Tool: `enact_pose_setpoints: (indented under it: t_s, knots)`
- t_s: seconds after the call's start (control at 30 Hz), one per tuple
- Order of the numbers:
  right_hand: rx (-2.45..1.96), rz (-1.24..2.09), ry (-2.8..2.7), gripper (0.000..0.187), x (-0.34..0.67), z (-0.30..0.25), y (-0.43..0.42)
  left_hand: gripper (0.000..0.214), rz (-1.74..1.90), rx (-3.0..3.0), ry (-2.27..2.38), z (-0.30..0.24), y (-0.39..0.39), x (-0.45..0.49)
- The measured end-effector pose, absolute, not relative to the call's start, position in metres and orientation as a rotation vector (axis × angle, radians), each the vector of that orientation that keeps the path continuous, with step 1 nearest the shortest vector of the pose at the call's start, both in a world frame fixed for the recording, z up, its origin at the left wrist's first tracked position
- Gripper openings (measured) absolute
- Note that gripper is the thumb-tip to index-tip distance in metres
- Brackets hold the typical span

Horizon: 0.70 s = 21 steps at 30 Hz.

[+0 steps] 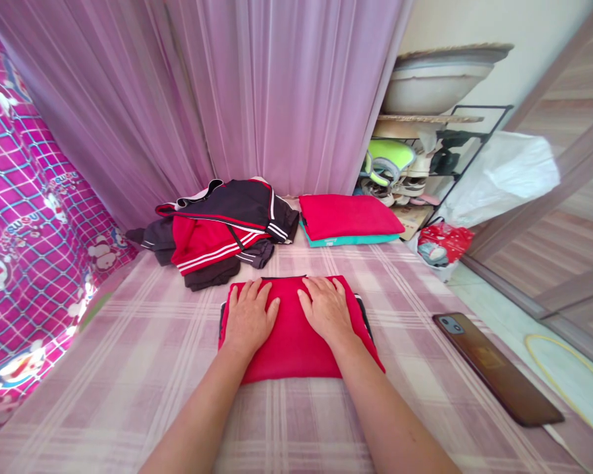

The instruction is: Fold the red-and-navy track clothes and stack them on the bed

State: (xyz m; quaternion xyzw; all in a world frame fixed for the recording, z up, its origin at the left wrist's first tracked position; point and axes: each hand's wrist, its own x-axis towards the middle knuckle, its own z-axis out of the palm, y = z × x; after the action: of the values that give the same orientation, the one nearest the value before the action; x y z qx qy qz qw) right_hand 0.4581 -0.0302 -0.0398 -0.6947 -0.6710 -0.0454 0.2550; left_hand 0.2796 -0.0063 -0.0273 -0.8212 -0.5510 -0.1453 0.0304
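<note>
One folded red garment (296, 355) lies directly beneath left fingers (247, 291) and right fingers (319, 286).

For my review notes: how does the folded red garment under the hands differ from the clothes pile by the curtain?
The folded red garment lies flat and neat; the clothes pile is loose and rumpled.
The folded red garment's top is plain red; the clothes pile mixes black and red with white stripes.
The left hand and right hand rest on the folded red garment; neither touches the clothes pile.
Both lie on the plaid cloth.
</note>
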Motion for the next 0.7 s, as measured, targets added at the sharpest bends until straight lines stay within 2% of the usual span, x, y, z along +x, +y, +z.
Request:
enact_pose_setpoints:
  t_s: [0.7]
  knots:
    - [-1.862, -0.16, -1.83, 0.037, 0.4593, -0.0421, -0.0301, 0.048, -0.468, -2.554, -1.7, -0.0265, -0.006, 0.279]
